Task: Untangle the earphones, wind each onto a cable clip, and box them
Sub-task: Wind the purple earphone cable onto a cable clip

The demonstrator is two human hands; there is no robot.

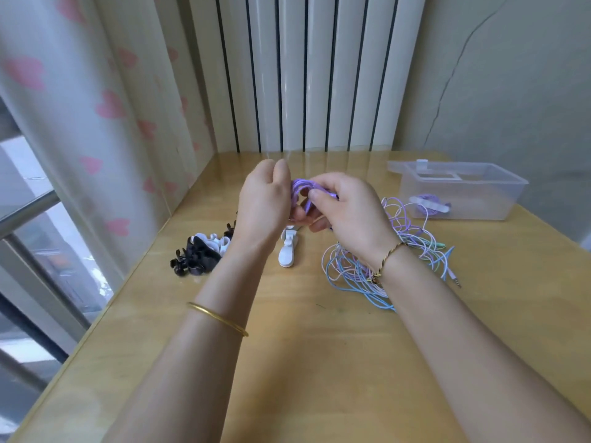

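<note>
Above the table's middle, my left hand (263, 199) and my right hand (345, 212) together hold a coil of purple earphone cable (302, 191); fingers of both curl round it. A white cable clip (288, 247) hangs just under the coil, its upper end hidden behind my fingers. To the right lies a tangle of blue, pink, purple and green earphone cables (399, 251), partly under my right wrist. A clear plastic box (460, 190) at the back right holds one purple earphone wound on a white clip (430, 204).
A heap of black and white cable clips (201, 254) lies left of my hands. The wooden table (303, 346) ends at a radiator behind and a curtained window on the left. The box's lid stands hinged open at its far side.
</note>
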